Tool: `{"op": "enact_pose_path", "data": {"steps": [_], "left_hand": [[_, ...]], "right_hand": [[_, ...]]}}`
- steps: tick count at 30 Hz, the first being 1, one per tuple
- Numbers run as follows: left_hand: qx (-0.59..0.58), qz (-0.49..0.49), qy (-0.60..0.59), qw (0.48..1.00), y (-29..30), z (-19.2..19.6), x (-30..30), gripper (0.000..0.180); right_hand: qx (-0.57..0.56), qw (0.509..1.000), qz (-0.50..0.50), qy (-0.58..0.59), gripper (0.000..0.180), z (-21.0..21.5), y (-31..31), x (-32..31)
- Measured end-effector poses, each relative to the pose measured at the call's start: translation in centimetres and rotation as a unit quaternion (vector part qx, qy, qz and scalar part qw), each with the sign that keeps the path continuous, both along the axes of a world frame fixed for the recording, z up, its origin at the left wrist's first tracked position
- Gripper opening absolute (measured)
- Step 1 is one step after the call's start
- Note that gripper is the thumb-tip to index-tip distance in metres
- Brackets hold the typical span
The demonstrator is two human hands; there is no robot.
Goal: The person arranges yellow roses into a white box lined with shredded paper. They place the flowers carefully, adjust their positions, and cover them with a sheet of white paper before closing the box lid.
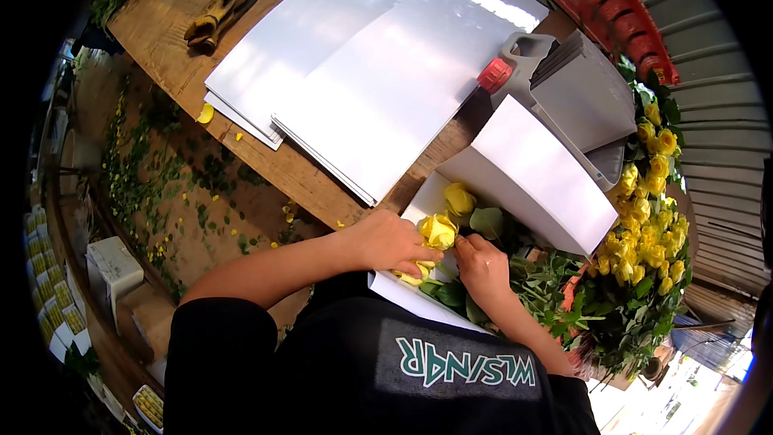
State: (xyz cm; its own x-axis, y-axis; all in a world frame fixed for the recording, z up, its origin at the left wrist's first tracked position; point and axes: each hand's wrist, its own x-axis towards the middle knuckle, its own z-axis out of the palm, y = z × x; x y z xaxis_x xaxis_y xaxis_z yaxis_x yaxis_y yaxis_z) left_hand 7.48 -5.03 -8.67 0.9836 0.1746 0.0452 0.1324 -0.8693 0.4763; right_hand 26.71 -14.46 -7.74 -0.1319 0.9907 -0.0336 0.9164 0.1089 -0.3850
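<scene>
Several yellow roses lie with green stems and leaves on a white cardboard sheet point(394, 293) close to my body. My left hand point(390, 242) comes in from the left, its fingers closed around a yellow rose point(438, 231). Beneath those fingers shows part of another yellow rose point(414, 275). My right hand point(482, 269) is at the right side of the same blooms, fingertips pinched together beside the leaves; what they pinch is hidden. A third yellow rose point(460, 198) rests just beyond both hands.
Stacked white sheets point(362, 80) cover much of the wooden table point(153, 40), with work gloves point(221, 18) at far left. A red-capped jug point(519, 60) and grey box point(584, 93) stand right, beside a raised white sheet point(541, 181). Bunched yellow roses point(644, 242) crowd the right.
</scene>
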Motion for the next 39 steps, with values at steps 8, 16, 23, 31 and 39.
{"op": "enact_pose_path", "data": {"steps": [8, 16, 23, 31, 39], "left_hand": [[-0.06, -0.008, -0.069, 0.996, 0.4, 0.2, 0.2, 0.036], [-0.088, -0.011, 0.027, 0.996, 0.4, 1.3, 0.4, 0.034], [-0.055, -0.016, 0.004, 0.998, 0.2, 1.4, 0.4, 0.03], [-0.021, -0.031, 0.021, 0.999, 0.0, 1.8, 0.3, 0.032], [0.001, -0.049, 0.025, 0.998, 1.5, 2.3, 1.6, 0.056]], "right_hand": [[-0.011, 0.998, 0.043, -0.042, 0.013, 0.3, 0.0, 0.2], [0.062, 0.987, -0.107, -0.099, 0.029, 0.3, 2.2, 0.6], [-0.07, 0.993, -0.091, 0.031, 0.018, 0.7, 2.3, 2.2], [-0.069, 0.996, -0.042, -0.03, 0.017, 0.4, 2.3, 2.0], [-0.102, 0.994, 0.011, -0.048, 0.014, -0.4, 2.8, 2.4]]}}
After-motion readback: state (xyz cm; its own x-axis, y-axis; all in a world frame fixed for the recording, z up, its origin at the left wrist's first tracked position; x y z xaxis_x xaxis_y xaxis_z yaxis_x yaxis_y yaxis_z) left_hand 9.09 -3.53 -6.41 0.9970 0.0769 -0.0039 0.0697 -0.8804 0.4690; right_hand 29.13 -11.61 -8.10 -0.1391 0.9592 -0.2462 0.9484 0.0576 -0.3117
